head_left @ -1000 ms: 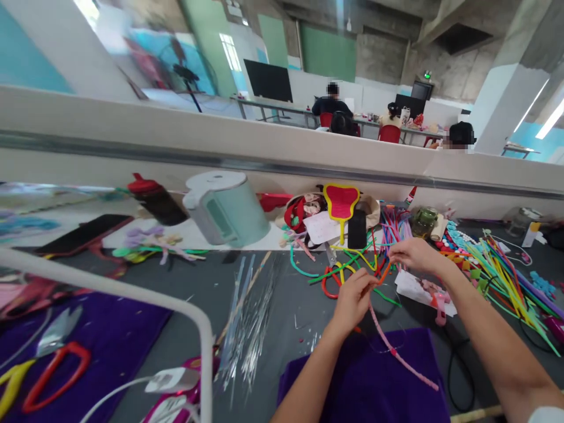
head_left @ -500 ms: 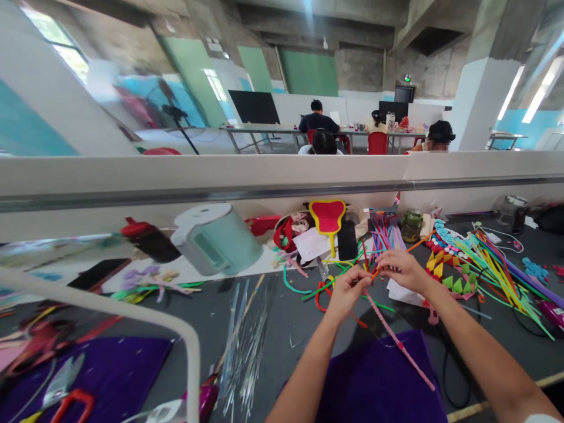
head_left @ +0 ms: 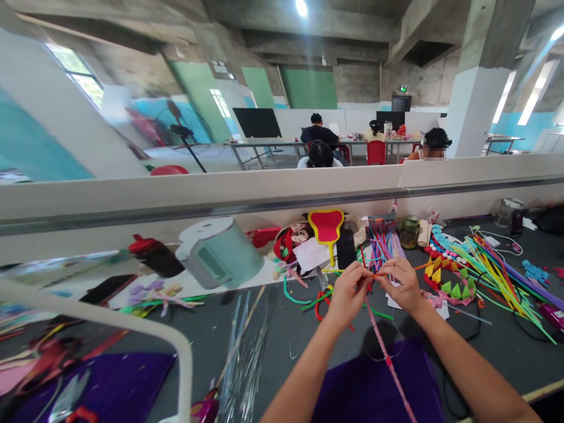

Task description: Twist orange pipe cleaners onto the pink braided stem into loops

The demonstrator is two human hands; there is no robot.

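Observation:
My left hand (head_left: 351, 292) pinches one side of an orange pipe cleaner (head_left: 376, 275), its thumb and fingers pressed together. Facing it, my right hand (head_left: 402, 283) pinches the same piece, and the fingertips of both hands nearly meet. An orange end sticks out behind the right fingers. From between the hands a long pink wrapped strand (head_left: 379, 336) with a red band hangs down over a purple cloth (head_left: 383, 385). A thin loop of thread or wire shows beside the strand. The exact join at the fingertips is too small to make out.
Behind my hands lie a red and yellow paddle-shaped item (head_left: 326, 226) and bundled pipe cleaners (head_left: 388, 239). More colored stems (head_left: 506, 270) spread at right. A teal appliance (head_left: 224, 252), silvery wires (head_left: 251, 346) and scissors (head_left: 68, 399) are at left. People sit beyond the low partition (head_left: 282, 185).
The view has tilted up slightly. My right hand has turned, its fingers now angled more downward, and the pink strand hangs more steeply.

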